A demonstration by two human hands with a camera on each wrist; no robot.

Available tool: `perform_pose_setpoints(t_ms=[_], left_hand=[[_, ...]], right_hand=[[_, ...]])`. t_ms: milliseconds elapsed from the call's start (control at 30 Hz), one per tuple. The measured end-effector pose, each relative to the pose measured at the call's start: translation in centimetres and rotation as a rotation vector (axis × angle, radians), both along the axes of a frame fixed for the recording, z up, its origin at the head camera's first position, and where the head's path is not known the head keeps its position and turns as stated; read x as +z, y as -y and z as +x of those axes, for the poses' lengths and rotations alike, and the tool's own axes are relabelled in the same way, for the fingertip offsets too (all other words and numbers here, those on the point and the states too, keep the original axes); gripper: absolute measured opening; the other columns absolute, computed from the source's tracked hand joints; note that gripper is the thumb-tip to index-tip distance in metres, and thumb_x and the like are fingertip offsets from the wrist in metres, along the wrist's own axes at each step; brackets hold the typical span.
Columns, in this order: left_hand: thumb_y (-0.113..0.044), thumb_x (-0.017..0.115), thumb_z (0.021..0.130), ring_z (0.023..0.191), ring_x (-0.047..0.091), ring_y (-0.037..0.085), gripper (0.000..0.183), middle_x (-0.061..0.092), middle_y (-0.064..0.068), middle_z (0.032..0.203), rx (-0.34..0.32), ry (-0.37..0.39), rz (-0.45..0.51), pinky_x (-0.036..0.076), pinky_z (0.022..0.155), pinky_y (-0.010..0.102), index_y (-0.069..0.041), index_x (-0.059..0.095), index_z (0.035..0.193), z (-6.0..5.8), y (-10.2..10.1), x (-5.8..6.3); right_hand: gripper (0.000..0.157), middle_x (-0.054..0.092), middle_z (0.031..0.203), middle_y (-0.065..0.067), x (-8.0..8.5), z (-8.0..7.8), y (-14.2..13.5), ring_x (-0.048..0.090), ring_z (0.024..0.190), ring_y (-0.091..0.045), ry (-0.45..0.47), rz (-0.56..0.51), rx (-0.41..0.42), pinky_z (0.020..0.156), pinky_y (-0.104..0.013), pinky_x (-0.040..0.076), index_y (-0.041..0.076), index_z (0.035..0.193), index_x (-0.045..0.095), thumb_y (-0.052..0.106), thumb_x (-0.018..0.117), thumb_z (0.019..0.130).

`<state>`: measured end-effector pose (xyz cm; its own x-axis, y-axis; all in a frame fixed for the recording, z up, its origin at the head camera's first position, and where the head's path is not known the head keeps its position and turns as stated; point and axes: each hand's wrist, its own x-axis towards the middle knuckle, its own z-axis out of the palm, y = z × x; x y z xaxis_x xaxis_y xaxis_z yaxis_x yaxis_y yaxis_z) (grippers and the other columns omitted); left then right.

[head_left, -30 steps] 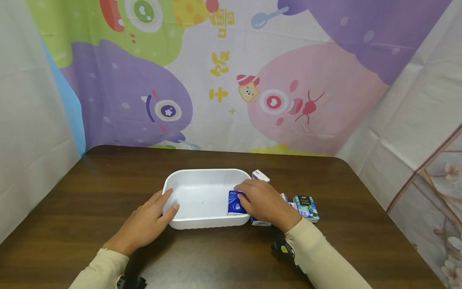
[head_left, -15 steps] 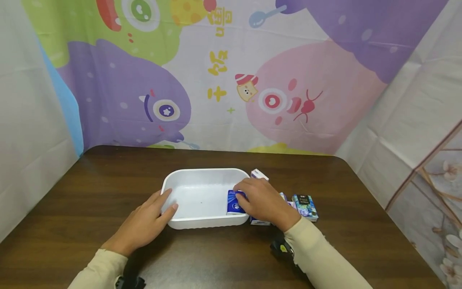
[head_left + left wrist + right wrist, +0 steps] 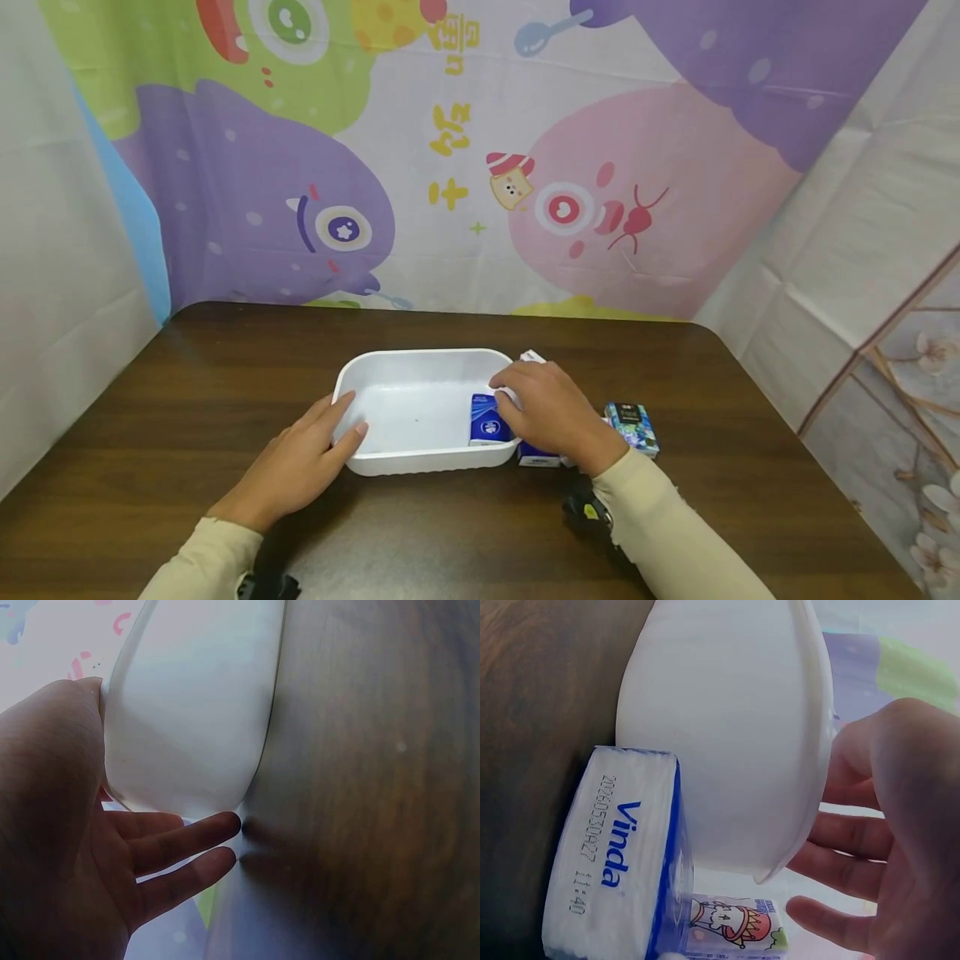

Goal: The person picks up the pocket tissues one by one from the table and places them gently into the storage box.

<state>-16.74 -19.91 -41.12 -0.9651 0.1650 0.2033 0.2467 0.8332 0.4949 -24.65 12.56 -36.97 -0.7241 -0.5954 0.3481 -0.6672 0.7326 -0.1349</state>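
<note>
A white plastic basin (image 3: 412,408) stands on the table. My left hand (image 3: 300,458) holds its left end, thumb and forefinger over the rim; in the left wrist view the other fingers (image 3: 187,851) lie along the outside wall. Inside the basin's right end lies a blue pack of tissues (image 3: 489,421), partly hidden by my right hand (image 3: 551,412). That hand hovers at the right rim with loosely bent fingers and holds nothing. In the right wrist view its fingers (image 3: 847,832) overlap the rim. Below them, outside the basin, rests a blue-and-white Vinda tissue pack (image 3: 611,855).
Right of the basin on the brown table (image 3: 420,533) are more tissue packs: a dark floral one (image 3: 633,429), a white-ended one (image 3: 532,357) behind, and a cartoon-printed one (image 3: 735,926). A patterned cloth (image 3: 450,250) hangs behind the table.
My right hand has lifted slightly off the blue tissue pack in the basin and shifted a little to the right. The left hand stays at the basin's left end.
</note>
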Motion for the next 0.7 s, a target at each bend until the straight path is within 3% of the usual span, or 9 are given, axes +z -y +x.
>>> perform_pose_setpoints(t_ms=[233,700], left_hand=[[-0.047,0.042,0.107,0.130,0.047,0.048,0.064,0.041,0.026,0.150,-0.003,-0.005,0.000,0.039,0.099,0.066,-0.002,0.042,0.151,0.0,0.0,0.0],[-0.049,0.042,0.106,0.130,0.048,0.047,0.065,0.042,0.024,0.150,0.000,-0.006,0.001,0.039,0.100,0.064,-0.001,0.042,0.151,0.1,-0.1,0.0]], right_hand=[[0.020,0.074,0.102,0.001,0.0,-0.3,-0.2,0.069,0.097,-0.018,-0.096,-0.025,-0.049,0.084,-0.035,0.053,0.015,0.105,0.077,0.027,0.066,0.094],[0.017,0.073,0.104,-0.004,0.4,-0.7,-1.2,0.069,0.098,-0.022,-0.110,-0.096,-0.106,0.090,-0.043,0.054,0.011,0.105,0.076,0.020,0.065,0.095]])
